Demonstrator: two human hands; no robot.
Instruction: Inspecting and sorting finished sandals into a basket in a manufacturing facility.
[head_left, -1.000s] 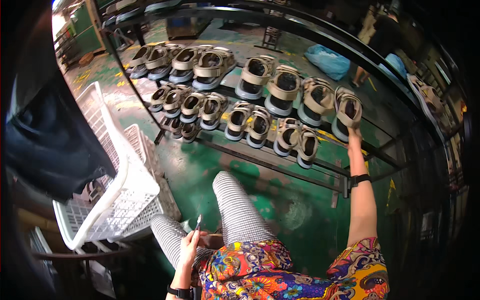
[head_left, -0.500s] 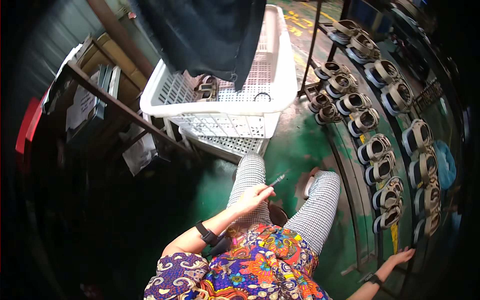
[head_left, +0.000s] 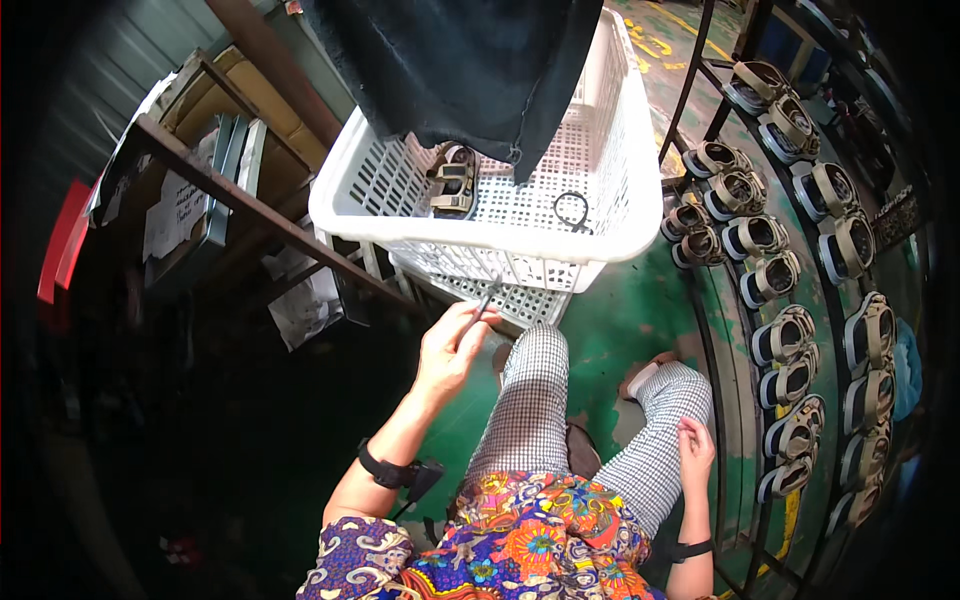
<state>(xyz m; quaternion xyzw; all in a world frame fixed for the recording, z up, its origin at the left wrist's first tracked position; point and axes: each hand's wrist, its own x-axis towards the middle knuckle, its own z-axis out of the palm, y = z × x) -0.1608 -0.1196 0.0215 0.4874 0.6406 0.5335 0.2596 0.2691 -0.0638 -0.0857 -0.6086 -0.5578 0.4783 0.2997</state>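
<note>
The thin dark tool (head_left: 486, 298) sits pinched in the left hand (head_left: 452, 345), its tip raised in front of the near wall of the white slotted basket (head_left: 520, 232). The basket holds 1 tan sandal (head_left: 455, 180) and a black ring (head_left: 573, 211); a dark cloth (head_left: 470, 70) hangs over its far side. A second white crate (head_left: 480, 290) lies just beneath it. To the left, a rusty bar (head_left: 260, 210) crosses in front of stacked cardboard and papers (head_left: 200, 190). To the right, a curved metal rack (head_left: 800, 260) carries rows of sandals. Open green floor (head_left: 620, 320) lies between basket and rack. The left fingers are closed, gripping the tool. The right hand (head_left: 694, 452) rests on the right knee (head_left: 672, 400), fingers loosely curled, holding nothing that shows.
</note>
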